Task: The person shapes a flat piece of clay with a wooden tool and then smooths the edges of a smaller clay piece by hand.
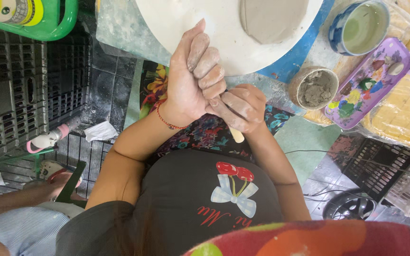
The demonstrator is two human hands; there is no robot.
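Gripping a pale wooden stick tool (237, 136), the clay-smeared right hand (238, 110) is closed into a fist around it; only the rounded butt end of the tool shows, poking out below the curled fingers toward the body. The left hand (193, 78), also grey with clay, lies against the right one, its fingers bent and folded over the right hand's knuckles, thumb side raised; whether it grips anything itself cannot be told. A thin red bead bracelet (167, 121) circles the left wrist. Both hands sit close to the chest, above a floral patterned cloth (205, 135). Just beyond the fingertips is the rim of a large round white board (214, 28), and on it, farther out and to the right, a flat grey clay slab (274, 19). To the right of the right hand stands a small round tub of grey clay slurry (314, 87); past it, a purple plastic paint palette (368, 83) with coloured blobs, and farther off a blue-and-white bowl of cloudy water (359, 26). Well to the left lie black plastic crates (24, 90).
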